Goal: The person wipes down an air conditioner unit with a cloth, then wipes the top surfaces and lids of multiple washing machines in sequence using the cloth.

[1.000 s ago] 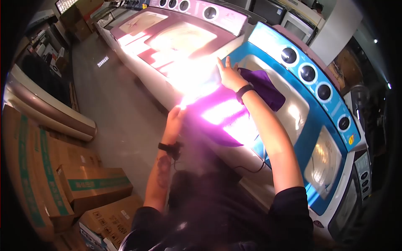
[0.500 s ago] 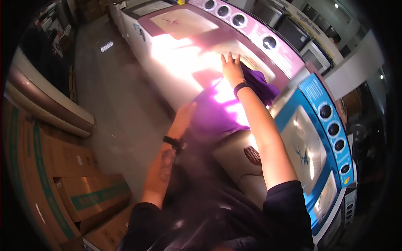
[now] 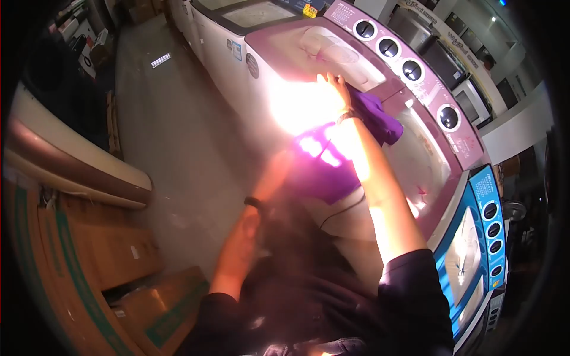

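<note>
A purple cloth hangs over the front edge of a pink-topped washing machine, and part of it lies on the lid. On the cloth's upper part rests my right hand, its fingers spread; strong glare washes out the area beside it. Lower and to the left, my left hand is at the cloth's left edge, with its fingers blurred and partly lost against the purple fabric. Dark bands circle both wrists.
A blue-topped washing machine stands at the right, and a dark-lidded one at the top. Cardboard boxes are stacked at lower left beside a long pale rounded appliance. A thin dark cord hangs below the cloth.
The view has shifted along the row from the blue machine to the pink one. Both hands and the purple cloth have moved with it, and the cloth now lies over the pink machine.
</note>
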Action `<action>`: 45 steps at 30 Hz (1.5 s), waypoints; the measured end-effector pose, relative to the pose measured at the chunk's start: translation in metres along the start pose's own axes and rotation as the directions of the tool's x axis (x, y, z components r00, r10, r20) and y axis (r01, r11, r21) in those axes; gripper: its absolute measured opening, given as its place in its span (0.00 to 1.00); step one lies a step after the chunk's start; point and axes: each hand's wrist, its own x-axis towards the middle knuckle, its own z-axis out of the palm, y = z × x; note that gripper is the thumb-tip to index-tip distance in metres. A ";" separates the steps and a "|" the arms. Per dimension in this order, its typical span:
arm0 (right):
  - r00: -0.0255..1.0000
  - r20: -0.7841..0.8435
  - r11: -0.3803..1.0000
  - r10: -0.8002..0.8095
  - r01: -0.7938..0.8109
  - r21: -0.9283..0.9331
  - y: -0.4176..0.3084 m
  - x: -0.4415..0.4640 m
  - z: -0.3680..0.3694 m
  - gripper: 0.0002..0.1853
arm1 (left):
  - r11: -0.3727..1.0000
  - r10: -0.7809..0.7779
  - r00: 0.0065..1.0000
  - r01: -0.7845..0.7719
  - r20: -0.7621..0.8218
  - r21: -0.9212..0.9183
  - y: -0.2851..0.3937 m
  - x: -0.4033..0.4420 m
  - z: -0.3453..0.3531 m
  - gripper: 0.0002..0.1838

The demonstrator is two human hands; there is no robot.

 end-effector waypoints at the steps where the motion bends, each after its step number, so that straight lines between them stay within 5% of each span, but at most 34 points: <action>1: 1.000 0.004 0.999 0.010 -0.010 0.051 -0.005 0.014 -0.003 0.18 | 1.000 0.002 1.000 -0.002 -0.015 0.007 -0.008 0.014 -0.015 0.16; 6: 0.985 -0.028 0.908 0.171 -0.147 0.392 -0.041 0.095 -0.002 0.16 | 0.993 0.041 0.998 -0.037 -0.036 0.111 0.003 0.086 -0.092 0.16; 7: 0.990 -0.029 0.954 0.138 -0.125 0.273 -0.048 0.117 -0.017 0.15 | 0.967 0.168 0.985 -0.155 -0.044 0.204 -0.007 0.104 -0.106 0.16; 9: 0.991 -0.016 0.982 0.130 -0.127 0.142 -0.068 0.160 -0.049 0.10 | 0.972 0.138 0.989 -0.126 -0.050 0.197 0.018 0.134 -0.136 0.16; 11: 0.980 -0.027 0.965 0.196 -0.188 0.182 -0.085 0.198 -0.051 0.10 | 0.984 -0.174 0.984 0.175 -0.046 0.010 0.056 0.155 -0.165 0.16; 14: 0.972 -0.047 0.951 0.230 -0.214 0.224 -0.101 0.259 -0.034 0.10 | 0.968 0.002 0.999 0.007 -0.037 0.250 0.016 0.222 -0.231 0.17; 17: 0.954 0.024 0.914 0.297 -0.292 0.283 -0.110 0.307 -0.022 0.10 | 0.958 -0.096 0.989 0.123 -0.112 0.260 0.058 0.259 -0.270 0.17; 20: 0.925 0.158 0.876 0.346 -0.379 0.300 -0.117 0.347 -0.009 0.12 | 0.920 0.044 0.992 0.005 -0.116 0.392 0.040 0.308 -0.309 0.18; 26: 0.922 0.231 0.921 0.310 -0.352 0.169 -0.124 0.411 0.043 0.12 | 0.965 0.042 0.998 -0.029 -0.044 0.261 0.065 0.402 -0.368 0.16; 29: 0.865 0.031 0.847 0.500 -0.496 0.188 -0.116 0.456 0.041 0.11 | 0.940 0.086 0.996 -0.070 -0.032 0.334 0.076 0.469 -0.410 0.15; 31: 0.799 0.047 0.789 0.600 -0.601 0.130 -0.117 0.483 0.038 0.10 | 0.970 0.178 0.974 -0.151 -0.137 0.189 0.093 0.526 -0.435 0.11; 32: 0.755 0.054 0.749 0.653 -0.655 0.105 -0.121 0.498 0.036 0.10 | 0.948 0.281 0.937 -0.238 -0.205 0.212 0.097 0.559 -0.451 0.11; 34: 0.715 0.145 0.708 0.684 -0.699 0.106 -0.131 0.520 0.033 0.10 | 0.725 0.571 0.791 -0.360 -0.219 0.588 0.112 0.619 -0.482 0.15; 37: 0.713 0.395 0.684 0.580 -0.689 0.240 -0.137 0.548 0.013 0.16 | 0.413 0.639 0.768 -0.307 -0.033 0.857 0.133 0.667 -0.496 0.19; 39: 0.663 0.634 0.593 0.398 -0.713 0.374 -0.158 0.551 0.013 0.24 | 0.302 0.467 0.858 -0.381 0.213 0.874 0.120 0.679 -0.498 0.23; 40: 0.617 0.641 0.563 0.457 -0.759 0.329 -0.170 0.546 0.025 0.27 | 0.287 0.413 0.855 -0.450 0.314 0.846 0.093 0.686 -0.498 0.25; 42: 0.524 0.638 0.504 0.564 -0.831 0.237 -0.184 0.532 0.066 0.36 | 0.337 0.104 0.936 -0.350 0.335 0.874 0.079 0.666 -0.487 0.33; 45: 0.522 0.643 0.582 0.561 -0.801 0.142 -0.182 0.525 0.090 0.45 | 0.182 0.150 0.903 -0.425 0.402 0.887 0.067 0.672 -0.490 0.35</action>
